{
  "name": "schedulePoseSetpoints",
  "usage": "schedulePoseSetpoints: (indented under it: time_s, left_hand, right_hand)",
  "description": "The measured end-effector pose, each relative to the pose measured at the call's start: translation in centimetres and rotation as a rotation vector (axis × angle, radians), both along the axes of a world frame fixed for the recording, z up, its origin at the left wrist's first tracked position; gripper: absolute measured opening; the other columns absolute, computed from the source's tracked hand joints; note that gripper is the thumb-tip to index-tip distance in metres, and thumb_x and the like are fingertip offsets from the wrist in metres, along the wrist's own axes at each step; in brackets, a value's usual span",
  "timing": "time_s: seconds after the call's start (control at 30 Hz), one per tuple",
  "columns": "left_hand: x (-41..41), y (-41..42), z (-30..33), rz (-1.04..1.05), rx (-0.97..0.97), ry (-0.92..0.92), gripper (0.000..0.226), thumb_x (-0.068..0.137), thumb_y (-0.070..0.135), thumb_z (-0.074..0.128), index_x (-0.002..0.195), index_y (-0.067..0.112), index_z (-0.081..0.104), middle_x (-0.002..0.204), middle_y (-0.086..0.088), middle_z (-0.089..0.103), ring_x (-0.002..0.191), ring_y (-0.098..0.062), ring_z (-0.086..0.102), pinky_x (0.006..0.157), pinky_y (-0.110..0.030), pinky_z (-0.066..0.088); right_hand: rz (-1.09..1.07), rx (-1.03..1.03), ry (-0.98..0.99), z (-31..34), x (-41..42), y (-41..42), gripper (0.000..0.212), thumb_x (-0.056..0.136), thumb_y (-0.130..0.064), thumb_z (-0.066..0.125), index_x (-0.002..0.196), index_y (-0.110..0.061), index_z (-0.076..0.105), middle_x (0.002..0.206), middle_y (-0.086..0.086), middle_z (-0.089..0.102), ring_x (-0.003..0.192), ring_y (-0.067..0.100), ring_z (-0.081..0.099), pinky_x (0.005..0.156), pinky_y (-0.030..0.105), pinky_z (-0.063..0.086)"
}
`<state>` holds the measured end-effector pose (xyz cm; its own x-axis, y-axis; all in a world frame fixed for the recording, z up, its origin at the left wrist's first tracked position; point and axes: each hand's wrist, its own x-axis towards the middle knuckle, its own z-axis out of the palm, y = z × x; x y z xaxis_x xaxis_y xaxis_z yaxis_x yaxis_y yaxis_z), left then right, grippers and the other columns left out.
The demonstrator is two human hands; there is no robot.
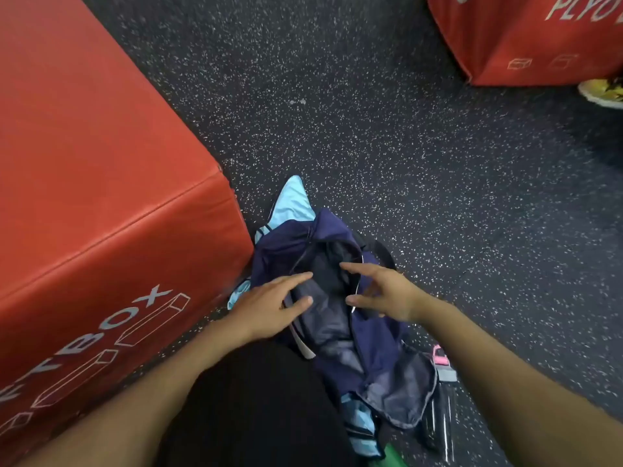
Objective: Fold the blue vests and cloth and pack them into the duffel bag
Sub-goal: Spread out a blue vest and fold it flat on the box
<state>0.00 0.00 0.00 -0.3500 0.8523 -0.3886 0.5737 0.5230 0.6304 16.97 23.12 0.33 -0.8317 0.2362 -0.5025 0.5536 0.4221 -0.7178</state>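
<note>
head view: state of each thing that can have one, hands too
duffel bag: open, on the floor
light blue cloth: partly under the bag's far end, unfolded
left hand: open, at the bag's opening
right hand: open, over the opening
bottle: lying beside the bag

The duffel bag [337, 298] lies on the floor [371, 129], just right of a box [101, 197].

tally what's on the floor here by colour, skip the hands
red plyo boxes: 2, one at left, one at top right
navy duffel bag: 1
light blue cloth pieces showing: 3, beyond the bag, by its left side, near its lower end
pink-topped bottle: 1
yellow item at right edge: 1
total: 8
</note>
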Motion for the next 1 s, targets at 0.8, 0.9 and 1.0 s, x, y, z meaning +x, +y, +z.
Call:
schedulePoseSetpoints:
  time_s: [0.8, 0.9, 1.0]
  left_hand:
    - [-1.3, -0.8, -0.3, 0.085, 0.199, 0.192, 0.068, 0.079, 0.047, 0.081, 0.138, 0.023, 0.058, 0.082, 0.021, 0.065, 0.093, -0.004, 0.056, 0.085, -0.022, 0.044]
    - [-1.5, -0.5, 1.8, 0.089, 0.253, 0.218, 0.069, 0.074, 0.047, 0.084, 0.135, 0.025, 0.059, 0.085, 0.022, 0.066, 0.092, -0.002, 0.055, 0.082, -0.018, 0.040]
    - [-1.9, -0.1, 4.4, 0.076, 0.288, 0.247, 0.067, 0.073, 0.050, 0.084, 0.132, 0.027, 0.061, 0.084, 0.023, 0.065, 0.091, 0.000, 0.054, 0.084, -0.022, 0.044]
  right_hand:
    - [-0.027, 0.762, -0.103, 2.8, 0.8, -0.4, 0.084, 0.080, -0.041, 0.081, 0.151, -0.019, 0.042, 0.128, 0.007, 0.068, 0.112, 0.032, 0.066, 0.089, 0.039, 0.051]
    - [-0.023, 0.790, -0.068, 5.3, 1.2, -0.5, 0.087, 0.078, -0.033, 0.083, 0.152, -0.020, 0.040, 0.130, 0.005, 0.068, 0.112, 0.032, 0.066, 0.090, 0.039, 0.053]
    - [-0.011, 0.828, -0.061, 8.2, 1.4, -0.3, 0.092, 0.077, -0.033, 0.083, 0.155, -0.020, 0.036, 0.132, 0.005, 0.067, 0.115, 0.032, 0.065, 0.093, 0.038, 0.052]
